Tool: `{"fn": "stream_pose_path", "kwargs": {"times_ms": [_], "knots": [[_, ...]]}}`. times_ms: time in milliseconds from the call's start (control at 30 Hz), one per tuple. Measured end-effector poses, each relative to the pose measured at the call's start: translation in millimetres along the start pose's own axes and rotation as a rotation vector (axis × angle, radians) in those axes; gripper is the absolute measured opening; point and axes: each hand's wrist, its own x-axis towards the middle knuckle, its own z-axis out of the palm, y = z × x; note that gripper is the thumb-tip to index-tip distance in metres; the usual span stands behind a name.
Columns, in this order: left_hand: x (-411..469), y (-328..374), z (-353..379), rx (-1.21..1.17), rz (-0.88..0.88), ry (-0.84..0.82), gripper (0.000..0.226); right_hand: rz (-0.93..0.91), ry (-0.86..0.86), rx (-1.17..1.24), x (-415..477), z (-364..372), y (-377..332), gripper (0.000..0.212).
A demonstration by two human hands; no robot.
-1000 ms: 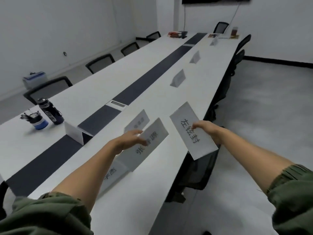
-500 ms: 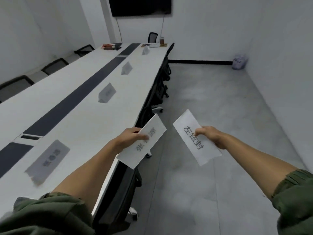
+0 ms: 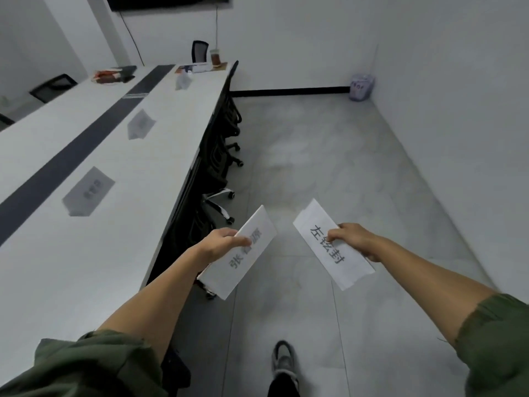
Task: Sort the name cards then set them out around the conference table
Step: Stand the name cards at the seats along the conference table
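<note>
Three name cards (image 3: 88, 191) already stand on the desk (image 3: 57, 282), in a row near its right edge, toward the far end. Two are left, I judge, both held over the floor beside the desk. The left hand (image 3: 220, 243) reaches forward, fingers clamped on the card beginning 张 (image 3: 243, 265); the right hand (image 3: 352, 242), also stretched forward, pinches the card 左铉封 (image 3: 335, 256).

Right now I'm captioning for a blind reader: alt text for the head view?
The left hand holds one white card and the right hand a second card, over grey floor beside a long white table where three more cards stand, chairs tucked in.
</note>
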Motion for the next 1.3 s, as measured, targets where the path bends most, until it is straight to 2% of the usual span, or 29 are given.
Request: {"fn": "stream_pose_path", "kwargs": {"times_ms": [133, 300, 467, 633, 733, 867, 1000, 1133, 1167, 1300], "knots": [[93, 53, -23, 0.042, -0.019, -0.036, 0.030, 0.022, 0.056, 0.016, 75, -52, -43, 0.019], [209, 142, -50, 0.090, 0.000, -0.070, 0.060, 0.011, 0.113, 0.052, 148, -125, -96, 0.014], [313, 216, -44, 0.121, 0.041, -0.098, 0.034, 0.043, 0.159, 0.103, 226, -191, -120, 0.012], [448, 276, -38, 0.136, 0.016, -0.107, 0.068, 0.075, 0.166, 0.130, 344, -269, -148, 0.013], [519, 323, -45, 0.151, -0.002, -0.103, 0.074, 0.072, 0.151, 0.125, 420, -319, -180, 0.018], [591, 383, -63, 0.129, 0.000, -0.037, 0.061, 0.022, 0.151, 0.098, 500, -373, -240, 0.012], [664, 415, -88, 0.058, -0.047, 0.000, 0.057, 0.013, 0.069, 0.025, 592, -403, -303, 0.013], [756, 433, -124, 0.025, -0.104, 0.025, 0.032, -0.013, 0.011, -0.024, 691, -416, -358, 0.012], [787, 439, -135, 0.028, -0.113, 0.032, 0.032, -0.012, 0.006, -0.027, 721, -419, -371, 0.013], [886, 472, -182, 0.018, -0.115, 0.039, 0.060, 0.017, 0.015, -0.013, 821, -438, -421, 0.023]]}}
